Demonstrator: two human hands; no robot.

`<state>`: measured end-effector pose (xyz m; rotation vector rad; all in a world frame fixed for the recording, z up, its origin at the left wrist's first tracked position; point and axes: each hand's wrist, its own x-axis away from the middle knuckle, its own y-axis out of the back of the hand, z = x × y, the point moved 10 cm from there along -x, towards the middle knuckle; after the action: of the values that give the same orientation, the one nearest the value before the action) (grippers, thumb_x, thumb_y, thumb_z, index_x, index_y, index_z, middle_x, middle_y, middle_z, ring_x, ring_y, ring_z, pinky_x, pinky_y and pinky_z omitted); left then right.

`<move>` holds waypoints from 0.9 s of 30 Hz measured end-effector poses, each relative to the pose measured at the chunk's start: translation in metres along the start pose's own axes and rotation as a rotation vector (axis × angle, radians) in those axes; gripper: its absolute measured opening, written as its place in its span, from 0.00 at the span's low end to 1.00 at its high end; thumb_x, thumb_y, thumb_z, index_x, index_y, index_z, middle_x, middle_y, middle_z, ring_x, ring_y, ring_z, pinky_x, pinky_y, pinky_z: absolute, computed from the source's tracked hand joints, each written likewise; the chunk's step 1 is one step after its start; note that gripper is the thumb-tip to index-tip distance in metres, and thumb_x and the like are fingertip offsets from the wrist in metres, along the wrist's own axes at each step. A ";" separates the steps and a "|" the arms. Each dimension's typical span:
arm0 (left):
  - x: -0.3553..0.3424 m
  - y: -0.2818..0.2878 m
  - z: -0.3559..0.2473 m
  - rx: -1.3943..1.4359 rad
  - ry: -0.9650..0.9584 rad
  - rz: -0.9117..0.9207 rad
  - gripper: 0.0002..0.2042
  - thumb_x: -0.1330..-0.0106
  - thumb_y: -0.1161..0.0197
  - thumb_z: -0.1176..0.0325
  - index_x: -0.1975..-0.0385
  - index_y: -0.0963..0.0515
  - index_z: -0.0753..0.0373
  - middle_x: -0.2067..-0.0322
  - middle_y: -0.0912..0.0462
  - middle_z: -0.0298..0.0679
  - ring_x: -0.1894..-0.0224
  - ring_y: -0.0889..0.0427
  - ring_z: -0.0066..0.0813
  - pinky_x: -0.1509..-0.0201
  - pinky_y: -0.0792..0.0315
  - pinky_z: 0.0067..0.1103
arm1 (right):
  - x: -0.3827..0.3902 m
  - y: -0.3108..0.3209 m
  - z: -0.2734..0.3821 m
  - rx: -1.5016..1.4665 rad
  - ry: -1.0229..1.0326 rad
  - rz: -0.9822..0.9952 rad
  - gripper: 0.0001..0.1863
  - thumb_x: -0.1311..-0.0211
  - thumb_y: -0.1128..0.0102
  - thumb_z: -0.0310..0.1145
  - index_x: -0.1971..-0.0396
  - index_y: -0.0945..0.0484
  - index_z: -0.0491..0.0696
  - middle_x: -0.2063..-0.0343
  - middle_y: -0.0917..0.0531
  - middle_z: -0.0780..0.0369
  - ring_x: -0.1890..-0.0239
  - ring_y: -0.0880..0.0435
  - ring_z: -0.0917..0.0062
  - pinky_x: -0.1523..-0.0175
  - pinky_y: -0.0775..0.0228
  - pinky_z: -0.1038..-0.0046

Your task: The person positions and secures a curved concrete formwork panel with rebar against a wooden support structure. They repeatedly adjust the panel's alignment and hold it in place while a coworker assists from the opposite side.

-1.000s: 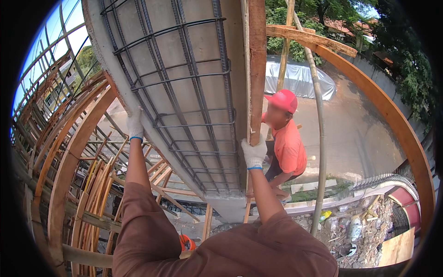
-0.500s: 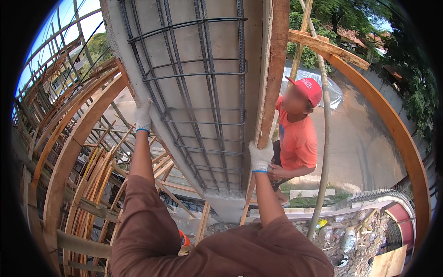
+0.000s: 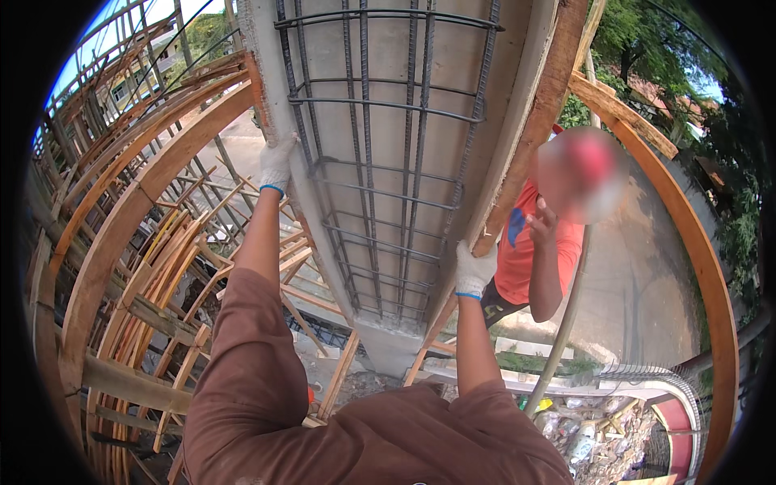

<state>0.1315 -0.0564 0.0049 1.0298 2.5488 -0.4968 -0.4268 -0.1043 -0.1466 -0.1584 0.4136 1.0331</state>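
A tall column form stands in front of me, open on my side, with a rebar cage [image 3: 365, 101] of dark upright bars and ties inside it. My left hand [image 3: 277, 164], in a white knit glove with a blue cuff, is closed on the edge of the form's left panel [image 3: 267, 61]. Lower down on the other side, my right hand [image 3: 475, 271], gloved alike, grips the edge of the right form panel, by the timber [image 3: 543, 93] along its outside. Both arms are stretched forward, and the fingertips are partly hidden behind the panel edges.
Close by on the right stands a co-worker in an orange shirt [image 3: 517, 263], one hand raised. A bamboo pole [image 3: 559, 349] rises beside them. Timber rails [image 3: 121, 218] and scaffolding fill the left; another rail [image 3: 687, 222] curves round the right. Rubble [image 3: 582, 440] lies below.
The form and both my hands now appear farther right in view. The co-worker has come closer to the form's right side and raised a hand. My hands keep their grip on the panels.
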 end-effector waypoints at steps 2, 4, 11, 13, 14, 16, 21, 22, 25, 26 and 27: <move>0.000 -0.001 -0.002 -0.014 -0.004 -0.012 0.18 0.39 0.29 0.59 0.55 0.19 0.65 0.66 0.17 0.34 0.66 0.21 0.22 0.61 0.27 0.23 | -0.002 -0.001 0.002 -0.055 0.015 0.014 0.24 0.58 0.29 0.37 0.58 0.21 0.44 0.69 0.16 0.55 0.66 0.15 0.62 0.58 0.25 0.66; 0.000 0.001 -0.001 -0.023 -0.032 -0.034 0.18 0.39 0.29 0.59 0.55 0.18 0.65 0.66 0.17 0.33 0.66 0.22 0.21 0.60 0.27 0.22 | -0.001 0.000 0.002 -0.054 0.019 0.012 0.25 0.58 0.29 0.37 0.58 0.21 0.43 0.69 0.16 0.55 0.66 0.15 0.63 0.58 0.25 0.65; -0.003 -0.001 0.000 -0.051 -0.025 -0.003 0.17 0.39 0.29 0.59 0.56 0.18 0.64 0.64 0.17 0.34 0.65 0.22 0.22 0.59 0.27 0.22 | -0.002 0.002 -0.002 -0.011 0.043 -0.023 0.24 0.59 0.28 0.38 0.60 0.22 0.43 0.70 0.16 0.55 0.67 0.15 0.63 0.59 0.25 0.65; 0.001 0.000 -0.002 -0.053 -0.020 -0.008 0.17 0.39 0.29 0.59 0.56 0.18 0.64 0.64 0.17 0.34 0.64 0.21 0.22 0.59 0.27 0.22 | 0.000 0.002 0.003 0.026 0.021 -0.008 0.24 0.58 0.28 0.38 0.60 0.22 0.42 0.69 0.16 0.55 0.67 0.15 0.65 0.58 0.25 0.66; 0.002 0.000 -0.002 -0.045 -0.012 -0.007 0.18 0.39 0.29 0.59 0.55 0.18 0.64 0.64 0.16 0.34 0.64 0.21 0.22 0.59 0.27 0.22 | 0.001 0.002 0.003 0.042 -0.012 0.016 0.24 0.57 0.28 0.37 0.60 0.22 0.42 0.68 0.15 0.56 0.66 0.15 0.67 0.57 0.25 0.67; 0.003 0.001 -0.006 -0.029 -0.001 -0.010 0.18 0.39 0.29 0.59 0.55 0.18 0.64 0.64 0.16 0.34 0.64 0.21 0.22 0.59 0.27 0.22 | 0.002 -0.002 0.007 0.045 -0.024 0.050 0.24 0.56 0.28 0.37 0.59 0.22 0.41 0.67 0.15 0.57 0.64 0.15 0.69 0.55 0.25 0.68; 0.006 -0.003 -0.007 -0.029 0.012 -0.006 0.17 0.40 0.29 0.60 0.55 0.18 0.64 0.64 0.16 0.33 0.65 0.21 0.20 0.60 0.27 0.21 | -0.001 -0.003 0.001 0.049 -0.002 0.054 0.24 0.55 0.27 0.37 0.58 0.22 0.41 0.65 0.15 0.57 0.64 0.15 0.69 0.55 0.25 0.68; 0.010 -0.005 -0.010 -0.036 0.014 -0.013 0.17 0.40 0.29 0.60 0.55 0.18 0.64 0.65 0.16 0.32 0.65 0.21 0.20 0.60 0.27 0.21 | -0.001 -0.003 0.000 0.029 0.012 0.054 0.24 0.55 0.27 0.37 0.58 0.22 0.41 0.65 0.15 0.57 0.63 0.15 0.69 0.54 0.25 0.68; 0.017 -0.009 -0.020 -0.009 0.015 -0.012 0.18 0.41 0.28 0.61 0.55 0.18 0.64 0.65 0.16 0.32 0.65 0.21 0.20 0.60 0.27 0.20 | 0.000 -0.002 0.006 -0.036 0.051 0.053 0.25 0.54 0.27 0.37 0.57 0.22 0.40 0.63 0.15 0.58 0.62 0.16 0.70 0.54 0.25 0.69; 0.017 -0.006 -0.022 -0.006 0.020 -0.015 0.18 0.41 0.28 0.61 0.55 0.18 0.64 0.64 0.16 0.33 0.65 0.20 0.20 0.60 0.27 0.20 | 0.002 -0.002 0.008 0.007 0.032 0.050 0.25 0.54 0.27 0.37 0.56 0.23 0.40 0.63 0.15 0.58 0.61 0.16 0.70 0.53 0.26 0.70; 0.019 -0.008 -0.022 0.000 0.031 -0.008 0.18 0.41 0.28 0.61 0.55 0.19 0.64 0.64 0.16 0.33 0.64 0.20 0.20 0.59 0.27 0.20 | 0.002 -0.002 0.006 0.007 0.044 0.038 0.25 0.55 0.27 0.37 0.57 0.23 0.40 0.64 0.15 0.57 0.61 0.16 0.69 0.53 0.25 0.69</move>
<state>0.1092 -0.0407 0.0178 1.0358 2.5803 -0.4869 -0.4229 -0.1015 -0.1426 -0.1677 0.4611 1.0671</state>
